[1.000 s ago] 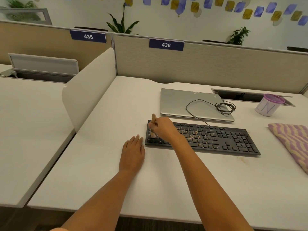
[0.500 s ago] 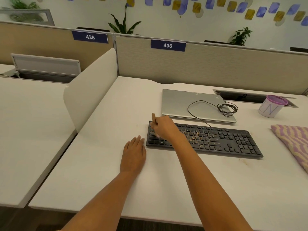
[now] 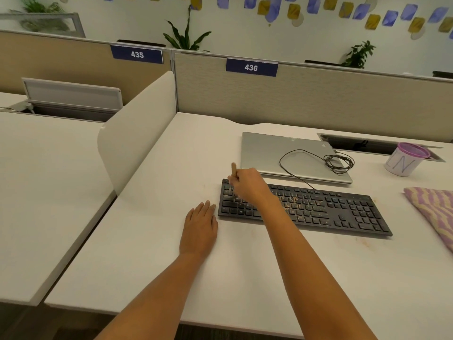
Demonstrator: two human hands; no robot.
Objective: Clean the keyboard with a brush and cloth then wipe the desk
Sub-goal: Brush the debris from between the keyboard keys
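Head view: white desk (image 3: 245,278) seen from above, two bare forearms reaching in over its front edge
Right hand (image 3: 247,184): fingers curled round the brush (image 3: 234,169), wooden handle end sticking up past the knuckles; the bristle end is hidden behind the hand, over the keyboard's left end
Keyboard (image 3: 331,209): black, flat on the desk, brownish crumbs (image 3: 294,201) scattered on its middle keys
Left hand (image 3: 199,224): palm down on the desk, fingers straight and together, holding nothing, just beside the keyboard's near left corner
Cloth (image 3: 436,209): purple and tan stripes, on the desk right of the keyboard, apart from it
Behind keyboard: closed silver laptop (image 3: 269,150), coiled black cable (image 3: 339,163) on its lid
Far right: white cup (image 3: 403,160) with purple rim, by a cable slot (image 3: 355,143)
Room: beige partition (image 3: 318,99) with sign 436 (image 3: 251,67); rounded white divider (image 3: 137,141) at left; potted plants (image 3: 186,35) behind
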